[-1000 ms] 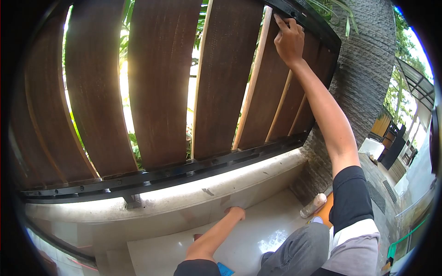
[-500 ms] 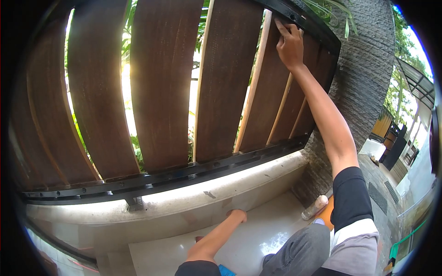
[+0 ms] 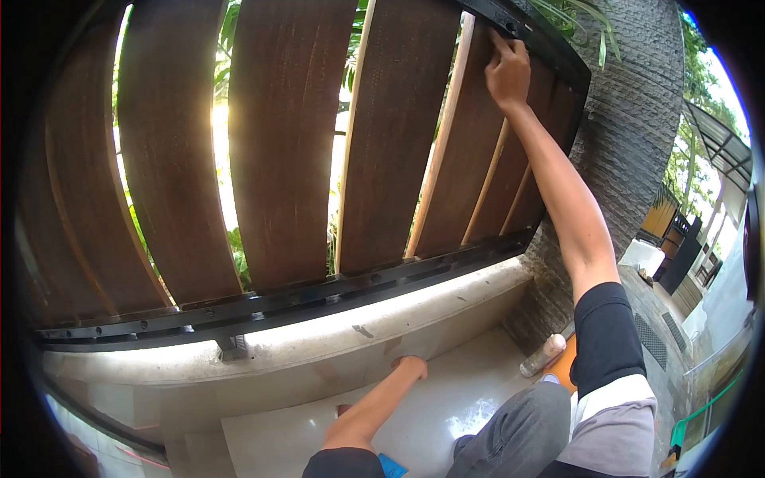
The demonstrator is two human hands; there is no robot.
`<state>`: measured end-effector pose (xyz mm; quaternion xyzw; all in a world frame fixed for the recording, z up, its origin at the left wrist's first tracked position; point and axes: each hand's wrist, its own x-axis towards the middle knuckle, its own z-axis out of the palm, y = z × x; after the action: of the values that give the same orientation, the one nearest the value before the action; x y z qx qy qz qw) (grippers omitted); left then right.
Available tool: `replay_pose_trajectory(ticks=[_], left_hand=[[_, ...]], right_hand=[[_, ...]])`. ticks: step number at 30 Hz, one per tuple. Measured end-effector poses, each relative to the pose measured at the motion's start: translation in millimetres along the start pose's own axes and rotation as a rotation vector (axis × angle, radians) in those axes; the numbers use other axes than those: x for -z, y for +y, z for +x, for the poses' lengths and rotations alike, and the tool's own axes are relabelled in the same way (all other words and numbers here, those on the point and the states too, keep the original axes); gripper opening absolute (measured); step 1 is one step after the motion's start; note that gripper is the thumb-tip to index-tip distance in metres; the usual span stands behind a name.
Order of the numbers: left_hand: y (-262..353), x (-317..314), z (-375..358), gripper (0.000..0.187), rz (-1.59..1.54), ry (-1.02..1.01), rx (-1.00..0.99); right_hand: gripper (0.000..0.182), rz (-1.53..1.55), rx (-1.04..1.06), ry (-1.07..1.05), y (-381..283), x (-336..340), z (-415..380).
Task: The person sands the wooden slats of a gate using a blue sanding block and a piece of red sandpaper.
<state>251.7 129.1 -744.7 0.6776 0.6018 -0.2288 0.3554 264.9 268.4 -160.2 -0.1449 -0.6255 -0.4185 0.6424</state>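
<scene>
My right hand (image 3: 508, 70) is raised to the top of a brown slatted fence panel (image 3: 283, 143), near its black metal frame (image 3: 510, 24). One finger stretches up to the frame beside a slat; the others are curled, and whether they hold something small is hidden. Low in the view, my left hand (image 3: 409, 367) rests against the tiled face of the low wall (image 3: 319, 374) under the fence. Its fingers are bent and mostly hidden.
A rough stone pillar (image 3: 625, 127) stands right of the fence. A bottle (image 3: 543, 356) and an orange object (image 3: 564, 368) are beside my knee. Something blue (image 3: 391, 465) lies near my left arm. A green hose (image 3: 709, 410) is at the right.
My right hand has shifted slightly to the right along the top of the panel, its finger still stretched upward. My left hand has barely moved.
</scene>
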Motion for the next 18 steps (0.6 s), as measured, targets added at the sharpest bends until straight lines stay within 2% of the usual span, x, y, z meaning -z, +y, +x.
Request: replay_pose_trajectory(ticks=[1,2,4,5,7,8,10,14,16,18], left_hand=[[-0.9,4.6,-0.7,0.044,0.007,-0.019,0.002],[-1.9,5.9,-2.0,0.044,0.007,-0.019,0.002],[-1.5,9.3,-10.5,0.044,-0.017,0.014,0.014],[-2.3,4.9,-4.0,0.044,-0.016,0.01,0.012],[-3.8,6.5,5.9,0.044,0.022,-0.005,0.003],[-3.8,6.1,10.0,0.044,0.022,-0.002,0.004],[1.1,10.0,-5.2,0.044,-0.039,0.028,0.005],[4.7,10.1,-7.3,0.044,-0.011,0.013,-0.004],[5.7,8.7,-3.6,0.044,-0.011,0.028,-0.006],[3.9,6.8,-0.1,0.044,0.024,-0.012,-0.002]], right_hand=[[0.047,-0.036,-0.087,0.01,2.1,-1.8,2.9],[0.047,-0.037,-0.086,0.01,4.2,-1.7,1.8],[0.047,0.041,0.099,-0.022,-0.3,3.9,3.4],[0.047,0.04,0.097,-0.026,2.0,4.3,0.5],[0.047,-0.022,-0.091,-0.038,8.6,2.2,1.8],[0.047,-0.022,-0.091,-0.035,11.1,1.3,0.3],[0.047,0.045,0.069,-0.061,4.2,4.6,-1.3],[0.044,-0.052,-0.041,0.011,2.5,-2.9,-0.9],[0.042,0.116,0.065,-0.06,-10.2,1.9,1.1],[0.041,0.125,-0.021,-0.039,-22.5,0.5,-1.9]])
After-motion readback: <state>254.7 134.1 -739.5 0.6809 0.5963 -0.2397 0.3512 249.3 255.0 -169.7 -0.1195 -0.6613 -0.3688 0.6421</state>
